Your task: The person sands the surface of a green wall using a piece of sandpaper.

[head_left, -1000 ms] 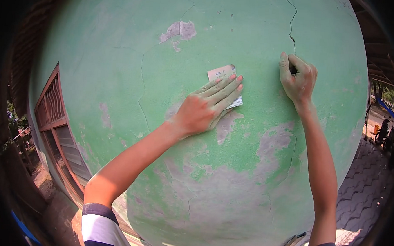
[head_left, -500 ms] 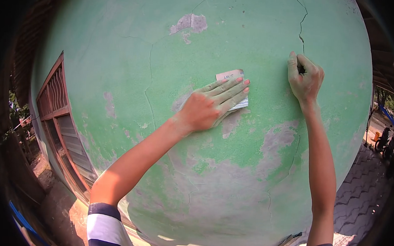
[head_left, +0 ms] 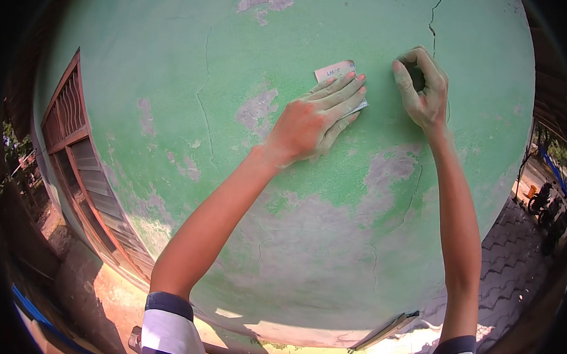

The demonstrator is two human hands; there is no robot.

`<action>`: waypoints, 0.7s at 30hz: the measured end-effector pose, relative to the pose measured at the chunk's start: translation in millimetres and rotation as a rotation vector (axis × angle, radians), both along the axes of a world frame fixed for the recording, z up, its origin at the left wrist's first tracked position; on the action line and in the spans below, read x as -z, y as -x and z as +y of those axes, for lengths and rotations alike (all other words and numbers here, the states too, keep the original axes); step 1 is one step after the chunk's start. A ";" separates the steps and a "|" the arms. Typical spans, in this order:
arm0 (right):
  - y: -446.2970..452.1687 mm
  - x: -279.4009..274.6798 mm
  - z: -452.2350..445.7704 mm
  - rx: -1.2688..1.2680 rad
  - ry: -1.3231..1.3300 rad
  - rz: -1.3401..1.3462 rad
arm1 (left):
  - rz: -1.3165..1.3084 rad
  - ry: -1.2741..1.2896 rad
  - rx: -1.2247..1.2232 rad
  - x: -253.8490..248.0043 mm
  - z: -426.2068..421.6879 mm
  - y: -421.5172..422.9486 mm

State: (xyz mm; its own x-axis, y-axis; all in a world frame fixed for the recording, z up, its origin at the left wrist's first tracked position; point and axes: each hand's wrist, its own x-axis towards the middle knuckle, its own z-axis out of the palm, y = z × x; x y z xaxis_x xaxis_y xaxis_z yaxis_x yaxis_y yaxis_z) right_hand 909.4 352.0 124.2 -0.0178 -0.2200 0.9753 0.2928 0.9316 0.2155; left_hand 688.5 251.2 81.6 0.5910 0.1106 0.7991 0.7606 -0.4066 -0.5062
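My left hand [head_left: 311, 124] lies with its fingers stretched out over a folded sheet of sandpaper [head_left: 334, 71], pressing it to the green wall [head_left: 238, 48]. The sheet's pale printed back shows above the fingers, and another edge sticks out at their right; the rest is covered by the hand. To the right, my right hand [head_left: 431, 88] is loosely curled against the wall, thumb close to the forefinger. A dark hollow shows inside it, with nothing visible held there. Pale dust coats the fingers of both hands.
Bare grey patches [head_left: 306, 241] and thin cracks mark the paint. A wooden window [head_left: 85, 162] with shutters is set in the wall at left. Paving [head_left: 514, 263] and parked motorbikes [head_left: 548, 211] lie to the right. A wooden strip [head_left: 387, 330] juts out low down.
In the view, my left hand and the sandpaper have moved up, while the camera view has shifted somewhat. My right hand has also risen slightly and moved left, its curl loosening.
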 end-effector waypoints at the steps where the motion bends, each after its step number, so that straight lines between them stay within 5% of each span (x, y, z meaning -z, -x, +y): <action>1: 4.1 2.8 -8.6 -0.191 -0.094 -0.145 | -0.031 0.019 0.102 -0.2 -1.4 1.1; 5: 23.4 18.8 -36.9 -0.288 -0.108 -0.375 | -0.479 0.291 0.431 0.4 -9.9 -15.3; 10: 21.2 4.0 -46.3 -0.397 0.044 -0.394 | -0.513 -0.023 0.635 -15.3 -0.5 -35.6; 15: -16.8 -29.1 -31.4 -0.033 -0.021 -0.433 | -0.454 -0.251 0.438 -26.0 2.0 -43.5; 17: -28.5 -54.4 -10.6 0.196 -0.528 -0.022 | -0.456 -0.270 0.314 -25.4 7.9 -44.6; 19: -46.5 -80.9 12.6 0.251 -0.484 0.119 | -0.453 -0.288 0.183 -22.8 17.0 -44.0; 21: -50.9 -95.2 29.3 0.300 -0.450 0.264 | -0.298 -0.386 -0.217 -20.5 30.3 -43.0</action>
